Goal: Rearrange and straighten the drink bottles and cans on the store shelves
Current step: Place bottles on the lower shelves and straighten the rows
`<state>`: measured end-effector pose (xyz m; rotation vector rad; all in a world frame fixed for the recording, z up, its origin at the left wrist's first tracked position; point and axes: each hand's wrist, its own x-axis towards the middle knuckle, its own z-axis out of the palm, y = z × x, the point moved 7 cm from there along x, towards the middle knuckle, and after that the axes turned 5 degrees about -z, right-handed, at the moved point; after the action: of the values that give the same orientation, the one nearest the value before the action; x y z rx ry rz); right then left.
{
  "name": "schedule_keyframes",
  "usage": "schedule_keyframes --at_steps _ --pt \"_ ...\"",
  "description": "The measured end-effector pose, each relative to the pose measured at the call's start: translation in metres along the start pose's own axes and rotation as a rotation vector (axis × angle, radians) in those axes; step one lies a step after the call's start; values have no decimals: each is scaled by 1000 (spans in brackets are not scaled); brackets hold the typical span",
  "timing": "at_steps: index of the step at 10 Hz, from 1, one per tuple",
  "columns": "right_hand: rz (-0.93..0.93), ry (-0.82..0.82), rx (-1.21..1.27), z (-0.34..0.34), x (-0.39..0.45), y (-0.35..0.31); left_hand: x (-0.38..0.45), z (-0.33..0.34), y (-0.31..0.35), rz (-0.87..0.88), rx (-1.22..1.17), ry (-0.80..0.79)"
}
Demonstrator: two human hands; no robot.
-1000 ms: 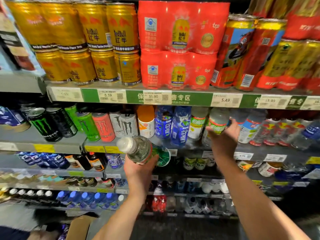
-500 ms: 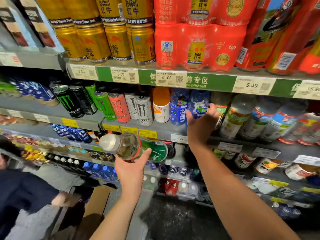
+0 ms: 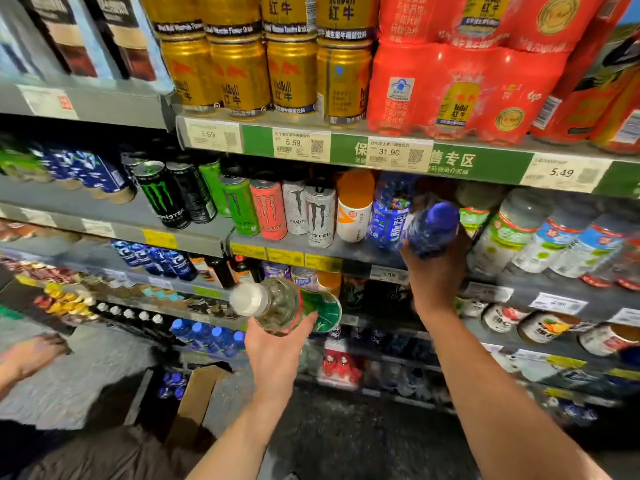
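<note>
My left hand (image 3: 277,351) holds a clear bottle with a white cap and green label (image 3: 287,306) on its side, in front of the lower shelves. My right hand (image 3: 438,268) grips a blue bottle with a blue cap (image 3: 431,228), tilted cap-forward at the front of the middle shelf (image 3: 346,252). Another blue-labelled bottle (image 3: 388,220) stands just left of it. An orange and white bottle (image 3: 355,209) and a row of Monster cans (image 3: 266,209) stand further left.
Gold Red Bull cans (image 3: 266,71) and red multipacks (image 3: 457,81) fill the top shelf. Green- and blue-labelled clear bottles (image 3: 540,240) stand right of my hand. A cardboard box (image 3: 194,400) sits on the floor. Another person's hand (image 3: 27,355) shows at the lower left.
My right hand moved left from the green-labelled bottles, took hold of a blue bottle and pulled it out tilted. My left hand kept holding the clear bottle. The view shifted right and closer.
</note>
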<state>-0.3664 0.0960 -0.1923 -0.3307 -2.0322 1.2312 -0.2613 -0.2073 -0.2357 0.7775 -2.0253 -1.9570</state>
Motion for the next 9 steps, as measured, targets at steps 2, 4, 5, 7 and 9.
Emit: schedule_keyframes --at_steps 2,4,5,7,9 --pt "26 282 200 -51 -44 -18 18 13 -34 -40 108 -133" --pt "198 315 279 -92 -93 26 10 71 -76 -157 132 -274" --pt "306 325 343 -103 -120 50 15 104 -106 -177 112 -284" --pt "476 142 265 -106 -165 130 30 178 -146 22 191 -128" --pt "522 88 292 -110 -181 171 46 218 -176 157 248 44"
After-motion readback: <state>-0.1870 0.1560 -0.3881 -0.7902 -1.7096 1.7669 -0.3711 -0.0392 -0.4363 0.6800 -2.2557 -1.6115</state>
